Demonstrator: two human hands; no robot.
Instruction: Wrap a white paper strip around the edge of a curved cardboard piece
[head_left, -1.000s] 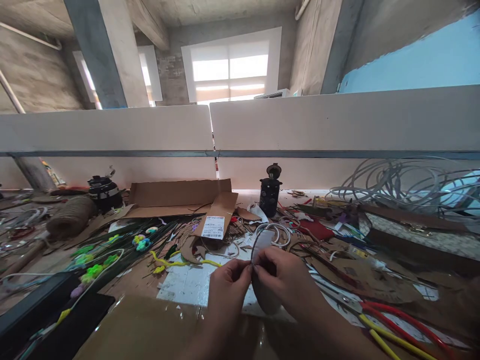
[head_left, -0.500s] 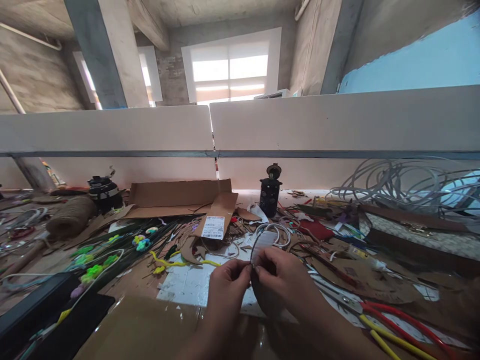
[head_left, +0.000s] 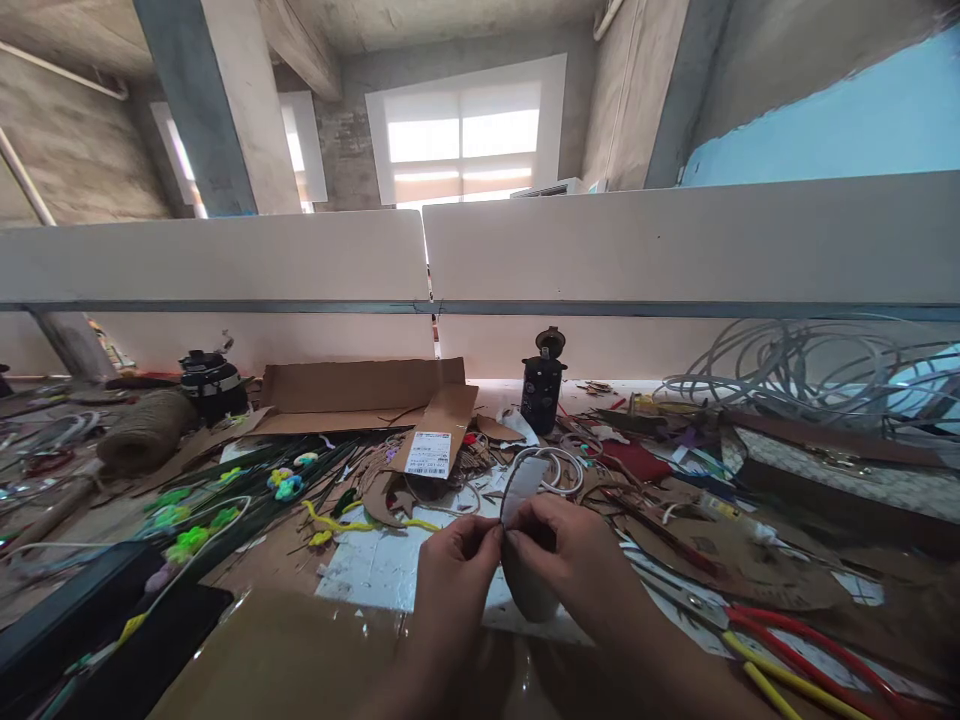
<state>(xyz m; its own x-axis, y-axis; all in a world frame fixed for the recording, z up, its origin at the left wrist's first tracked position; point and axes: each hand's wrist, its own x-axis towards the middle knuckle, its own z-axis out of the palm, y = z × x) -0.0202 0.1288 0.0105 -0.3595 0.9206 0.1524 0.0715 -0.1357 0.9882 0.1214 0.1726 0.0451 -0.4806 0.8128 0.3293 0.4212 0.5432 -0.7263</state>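
Note:
A curved flat piece (head_left: 525, 478) with a pale face and a dark edge stands tilted between my hands. My right hand (head_left: 566, 545) is closed on it at mid-length, thumb against fingers. My left hand (head_left: 459, 565) pinches at the dark left edge, its fingertips almost meeting the right ones; what lies between them is too small to make out. The lower end of the piece hangs below the right fingers. Just behind is a coil of white cord (head_left: 566, 470). A brown cardboard crescent (head_left: 384, 500) lies left of the hands.
Scissors with red handles (head_left: 795, 640) lie at right front. A black bottle (head_left: 541, 390) with its lid up stands behind the hands. At left are a twine spool (head_left: 142, 435) and colourful yarn flowers (head_left: 187, 540). Clear tubing (head_left: 750, 360) is heaped back right.
More of the curved piece's lower end shows below my right hand. Both hands keep nearly the same place and grip. The whole view has shifted slightly.

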